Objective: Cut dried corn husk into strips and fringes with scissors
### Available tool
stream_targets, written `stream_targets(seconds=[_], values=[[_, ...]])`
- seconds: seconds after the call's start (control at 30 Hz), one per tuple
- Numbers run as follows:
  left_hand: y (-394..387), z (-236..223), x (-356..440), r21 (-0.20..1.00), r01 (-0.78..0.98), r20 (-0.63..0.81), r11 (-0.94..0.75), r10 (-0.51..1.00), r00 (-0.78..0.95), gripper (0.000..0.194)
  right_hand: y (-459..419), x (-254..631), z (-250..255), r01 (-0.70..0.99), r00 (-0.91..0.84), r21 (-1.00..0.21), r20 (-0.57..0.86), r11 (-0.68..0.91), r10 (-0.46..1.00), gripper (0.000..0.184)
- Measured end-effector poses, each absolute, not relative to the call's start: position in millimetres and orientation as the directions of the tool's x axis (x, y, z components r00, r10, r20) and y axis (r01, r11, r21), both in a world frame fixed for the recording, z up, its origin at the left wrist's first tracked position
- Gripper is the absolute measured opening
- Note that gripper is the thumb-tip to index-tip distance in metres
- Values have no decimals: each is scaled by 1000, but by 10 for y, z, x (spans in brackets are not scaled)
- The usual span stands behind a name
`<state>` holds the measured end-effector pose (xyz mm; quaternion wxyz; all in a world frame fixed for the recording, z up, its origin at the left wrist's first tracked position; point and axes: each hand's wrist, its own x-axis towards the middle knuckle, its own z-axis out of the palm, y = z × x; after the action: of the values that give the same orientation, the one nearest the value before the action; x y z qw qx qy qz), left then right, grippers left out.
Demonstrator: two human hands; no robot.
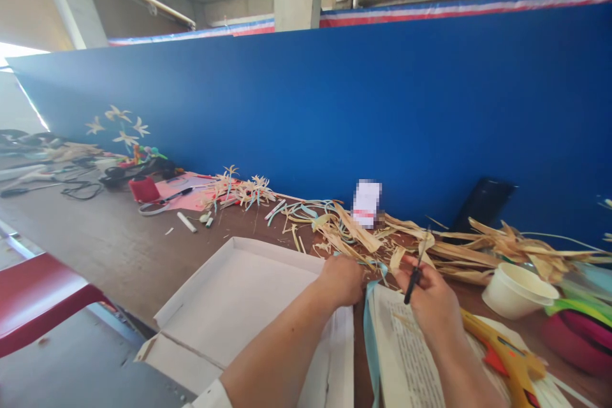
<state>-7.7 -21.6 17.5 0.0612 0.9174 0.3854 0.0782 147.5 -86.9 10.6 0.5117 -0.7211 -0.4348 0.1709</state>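
My left hand reaches over the right edge of the white open box, its fingers curled down by a pale blue ribbon and scraps of dried husk; what it grips is hidden. In my right hand is a thin pointed tool with a black handle, its metal end pointing up. A curled strip of dried husk shows at that hand's thumb and fingertips. Below the right hand lies an open printed book, with the blue ribbon along its left edge.
At right are a yellow glue gun, a white paper cup and a pink bowl. Dried husk strips run along the blue partition. Husk flowers and a red chair are at left. A phone leans behind.
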Motion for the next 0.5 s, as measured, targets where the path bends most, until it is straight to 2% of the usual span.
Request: stream_targets(seconds=[0.1, 0.3, 0.4, 0.5], values=[[-168, 214, -131, 322, 696, 110, -642, 755, 646, 18, -846, 1492, 56, 585, 529, -788, 195, -190, 826, 46], [-28, 206, -211, 581, 599, 153, -551, 797, 585, 18, -803, 1495, -31, 632, 520, -742, 191, -224, 832, 40], [-14, 191, -215, 565, 620, 169, -544, 812, 559, 17, -797, 1482, -31, 636, 513, -738, 184, -227, 838, 41], [-36, 190, -219, 428, 712, 211, -556, 828, 520, 18, -802, 1483, -14, 622, 498, -757, 183, -202, 848, 42]])
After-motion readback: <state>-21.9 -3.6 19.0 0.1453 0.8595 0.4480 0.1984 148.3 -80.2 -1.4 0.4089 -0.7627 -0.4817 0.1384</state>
